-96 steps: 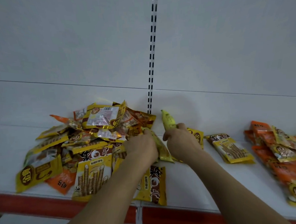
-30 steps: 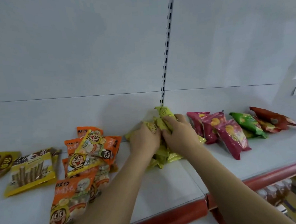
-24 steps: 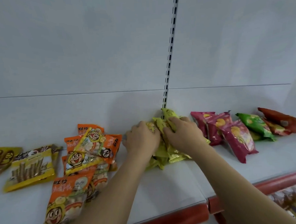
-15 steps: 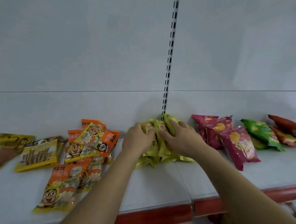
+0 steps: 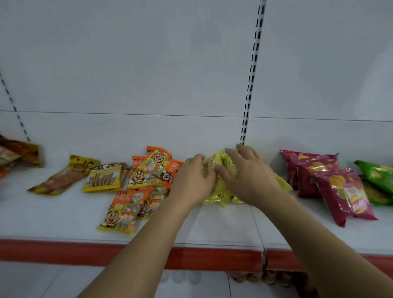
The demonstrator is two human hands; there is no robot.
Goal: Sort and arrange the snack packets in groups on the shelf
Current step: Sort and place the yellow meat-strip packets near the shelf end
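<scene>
A small stack of yellow snack packets (image 5: 220, 189) lies on the white shelf (image 5: 218, 229), at the foot of the slotted upright. My left hand (image 5: 192, 179) touches the stack's left side with its fingertips. My right hand (image 5: 247, 173) lies spread over the top and right of the stack, hiding most of it. Left of my hands sits a group of orange cartoon-face packets (image 5: 126, 209). On the right lie magenta chip packets (image 5: 338, 187) in a row, then green packets (image 5: 383, 177).
Further left lie a yellow stick-biscuit packet (image 5: 102, 178), a brown-and-yellow packet (image 5: 62, 176) and a blurred mixed pile (image 5: 4, 156) at the frame's edge. A red strip (image 5: 59, 249) runs along the shelf front. The slotted upright (image 5: 251, 77) rises on the back wall.
I carried the yellow packets from the mixed pile rightward and set them down between the orange and magenta groups. My fingers have loosened from a grip and now lie on the stack.
</scene>
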